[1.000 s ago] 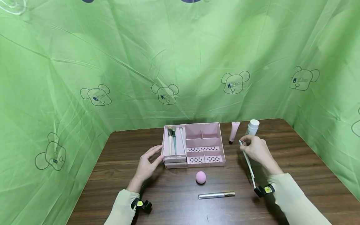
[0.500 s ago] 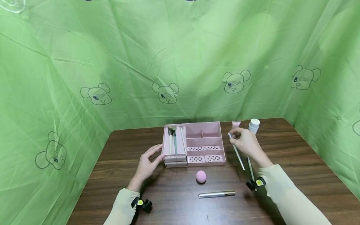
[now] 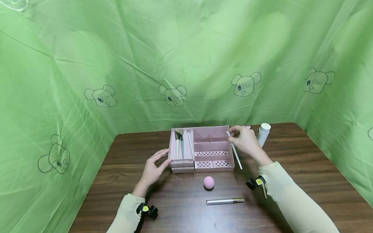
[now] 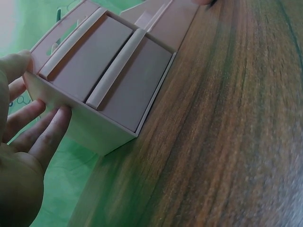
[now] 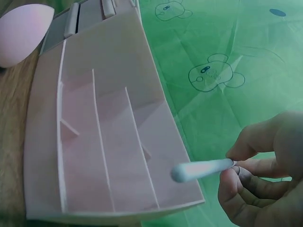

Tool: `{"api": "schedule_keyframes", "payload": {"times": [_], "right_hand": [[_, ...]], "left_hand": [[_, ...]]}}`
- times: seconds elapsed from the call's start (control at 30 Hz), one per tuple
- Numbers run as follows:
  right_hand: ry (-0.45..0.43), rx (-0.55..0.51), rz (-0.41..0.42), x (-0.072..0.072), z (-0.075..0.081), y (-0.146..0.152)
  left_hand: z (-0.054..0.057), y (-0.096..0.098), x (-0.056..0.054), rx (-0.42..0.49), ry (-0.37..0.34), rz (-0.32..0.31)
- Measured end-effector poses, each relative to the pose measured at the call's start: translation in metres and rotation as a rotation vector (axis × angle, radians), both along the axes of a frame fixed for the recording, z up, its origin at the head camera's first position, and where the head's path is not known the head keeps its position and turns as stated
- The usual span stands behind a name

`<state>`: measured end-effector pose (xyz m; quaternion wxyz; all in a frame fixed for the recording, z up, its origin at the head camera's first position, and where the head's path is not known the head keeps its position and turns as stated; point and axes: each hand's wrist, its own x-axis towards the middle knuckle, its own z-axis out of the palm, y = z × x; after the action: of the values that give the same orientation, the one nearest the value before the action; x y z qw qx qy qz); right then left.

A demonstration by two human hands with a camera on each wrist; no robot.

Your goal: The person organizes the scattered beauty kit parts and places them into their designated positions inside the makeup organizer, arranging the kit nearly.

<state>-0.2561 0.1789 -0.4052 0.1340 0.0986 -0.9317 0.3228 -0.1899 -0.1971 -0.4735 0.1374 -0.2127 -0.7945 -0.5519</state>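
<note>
A pink makeup organizer point(image 3: 214, 147) stands on the table, with a left tray holding several makeup brushes point(image 3: 182, 145) above two drawers point(image 4: 90, 52). My left hand point(image 3: 153, 170) rests against its left side, fingers extended on the side wall and thumb at the upper front corner. By the organizer's right edge, my right hand point(image 3: 244, 139) pinches a slim white makeup brush point(image 3: 237, 157) near its upper end. The brush slants down, its lower end beside the organizer; its bristles cannot be made out. In the right wrist view its rounded handle end points toward the camera.
A pink sponge ball point(image 3: 209, 183) and a silver pen-like tube point(image 3: 225, 201) lie in front of the organizer. A white bottle point(image 3: 263, 134) stands right of my right hand, which mostly hides a pink squeeze tube point(image 3: 247, 127). A thin pale stick point(image 3: 264, 191) shows by my right wrist.
My right hand has carried the brush leftward from beside the bottle to the organizer's right edge, now covering most of the pink tube. My left hand has stayed in place.
</note>
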Motion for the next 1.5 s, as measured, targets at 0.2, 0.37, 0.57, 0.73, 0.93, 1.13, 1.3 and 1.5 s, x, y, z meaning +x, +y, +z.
{"api": "schedule_keyframes", "payload": {"times": [0.2,0.37,0.57,0.73,0.93,1.13,1.3,1.5], "right_hand": [[-0.049,-0.064,0.045,-0.005,0.006,-0.012],[-0.07,-0.076,0.042,-0.007,0.012,-0.02],[-0.075,-0.06,0.038,-0.01,0.019,-0.029],[-0.076,-0.073,0.049,-0.013,0.023,-0.037],[-0.09,-0.121,0.055,-0.019,0.026,-0.05],[-0.121,-0.174,0.076,-0.023,0.027,-0.062],[-0.144,-0.202,0.087,-0.026,0.029,-0.072],[-0.15,-0.206,0.091,-0.029,0.032,-0.083]], "left_hand": [[0.0,0.0,0.001,0.011,-0.013,-0.001],[0.0,0.0,0.0,0.009,-0.015,-0.003],[-0.001,0.001,0.0,0.02,-0.015,-0.004],[-0.002,0.001,0.0,0.028,-0.021,-0.008],[-0.002,0.0,-0.001,0.034,-0.03,-0.011],[-0.002,0.001,-0.001,0.043,-0.036,-0.018],[-0.001,0.002,0.0,0.05,-0.041,-0.017],[0.0,0.001,-0.001,0.04,-0.04,-0.014]]}}
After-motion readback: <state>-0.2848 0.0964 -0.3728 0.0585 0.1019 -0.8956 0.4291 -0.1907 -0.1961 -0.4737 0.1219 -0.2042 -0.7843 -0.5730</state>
